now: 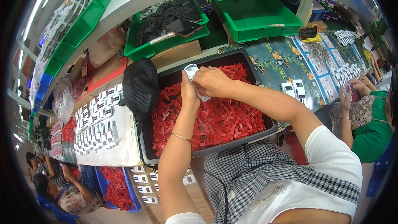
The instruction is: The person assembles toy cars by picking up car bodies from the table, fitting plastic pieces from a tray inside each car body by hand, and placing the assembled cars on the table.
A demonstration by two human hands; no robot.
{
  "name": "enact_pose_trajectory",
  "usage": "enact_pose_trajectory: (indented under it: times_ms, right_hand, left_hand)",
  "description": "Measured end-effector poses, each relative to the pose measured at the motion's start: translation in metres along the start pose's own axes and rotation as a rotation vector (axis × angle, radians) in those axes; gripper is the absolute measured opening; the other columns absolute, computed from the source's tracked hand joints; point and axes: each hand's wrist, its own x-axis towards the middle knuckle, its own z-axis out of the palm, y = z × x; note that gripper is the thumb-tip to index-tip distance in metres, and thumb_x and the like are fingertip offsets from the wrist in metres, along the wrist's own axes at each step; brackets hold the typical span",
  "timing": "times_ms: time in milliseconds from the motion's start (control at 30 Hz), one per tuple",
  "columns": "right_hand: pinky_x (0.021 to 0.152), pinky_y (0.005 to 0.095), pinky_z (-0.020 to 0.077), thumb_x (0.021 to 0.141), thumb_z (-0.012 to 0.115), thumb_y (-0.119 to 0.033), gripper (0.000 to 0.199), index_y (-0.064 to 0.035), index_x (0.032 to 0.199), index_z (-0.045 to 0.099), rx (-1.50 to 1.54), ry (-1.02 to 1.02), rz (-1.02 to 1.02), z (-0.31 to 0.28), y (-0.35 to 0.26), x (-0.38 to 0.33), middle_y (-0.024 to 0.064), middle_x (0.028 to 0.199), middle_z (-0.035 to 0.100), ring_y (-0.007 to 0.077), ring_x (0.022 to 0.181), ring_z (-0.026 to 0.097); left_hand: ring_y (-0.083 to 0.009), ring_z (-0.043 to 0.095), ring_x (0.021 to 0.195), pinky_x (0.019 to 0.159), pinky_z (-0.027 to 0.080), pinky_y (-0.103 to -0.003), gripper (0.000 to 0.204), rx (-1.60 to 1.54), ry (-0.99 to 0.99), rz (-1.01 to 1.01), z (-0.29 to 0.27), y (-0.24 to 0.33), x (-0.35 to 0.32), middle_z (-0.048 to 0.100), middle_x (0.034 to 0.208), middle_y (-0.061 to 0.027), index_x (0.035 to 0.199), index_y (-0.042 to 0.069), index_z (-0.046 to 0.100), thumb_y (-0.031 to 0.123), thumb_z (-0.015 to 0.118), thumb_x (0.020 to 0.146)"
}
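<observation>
My left hand is closed round a white toy car body, holding it above a black tub. On the same car body, from the right, the bent fingers of my right hand press and partly cover it. What the right fingertips pinch, if anything beyond the car body, is hidden. Beneath both hands the tub holds a heap of small red plastic pieces.
White toy cars stand in rows at left; two more sit right. A black mesh bag hangs over the tub's left edge. Behind are green trays, one with dark parts and a phone. A co-worker sits right.
</observation>
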Motion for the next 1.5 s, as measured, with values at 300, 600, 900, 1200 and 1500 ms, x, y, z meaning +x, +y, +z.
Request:
enact_pose_trajectory:
  times_ms: [300,600,900,1200,1500]
  right_hand:
    - [0.071,0.0394,0.0483,0.069,0.068,-0.008,0.025,-0.0063,0.091,0.056,0.207,0.222,0.012,0.001,-0.006,0.001,0.0090,0.090,0.059,0.0293,0.087,0.057]
    - [0.100,0.0509,0.0276,0.066,0.071,-0.010,0.017,-0.0075,0.081,0.065,0.007,0.205,-0.048,-0.003,-0.010,-0.004,0.0069,0.112,0.055,0.0269,0.109,0.048]
    - [0.102,0.0530,0.0254,0.064,0.070,-0.010,0.012,-0.0080,0.076,0.068,-0.030,0.201,-0.024,0.003,-0.003,-0.004,0.0067,0.107,0.056,0.0267,0.110,0.047]
    - [0.094,0.0453,0.0334,0.067,0.065,-0.010,0.010,-0.0078,0.077,0.067,-0.061,0.400,-0.018,0.004,0.002,0.004,0.0054,0.102,0.056,0.0250,0.104,0.049]
    - [0.075,0.0357,0.0383,0.067,0.063,-0.008,0.013,-0.0084,0.080,0.063,-0.113,0.316,-0.042,0.013,0.001,-0.003,0.0047,0.084,0.056,0.0228,0.082,0.052]
  left_hand:
    - [-0.0182,0.056,0.092,0.078,0.046,-0.034,0.046,-0.134,0.014,-0.019,-0.002,0.009,0.000,0.058,0.101,-0.0070,0.110,0.005,0.052,0.044,0.030,0.099]
    - [-0.0200,0.059,0.082,0.070,0.049,-0.034,0.050,-0.137,0.030,0.040,0.001,0.014,0.001,0.059,0.097,-0.0095,0.112,0.002,0.051,0.045,0.029,0.099]
    - [-0.0197,0.058,0.083,0.070,0.049,-0.034,0.049,-0.114,0.013,0.011,0.001,0.015,-0.004,0.059,0.097,-0.0101,0.112,0.003,0.051,0.045,0.028,0.099]
    - [-0.0165,0.056,0.087,0.077,0.047,-0.032,0.044,-0.096,-0.048,0.030,0.003,0.007,0.000,0.057,0.100,-0.0064,0.112,0.003,0.052,0.040,0.030,0.100]
    - [-0.0165,0.057,0.090,0.078,0.047,-0.033,0.045,-0.033,-0.030,0.055,0.005,0.013,-0.007,0.058,0.101,-0.0065,0.111,0.004,0.053,0.042,0.030,0.100]
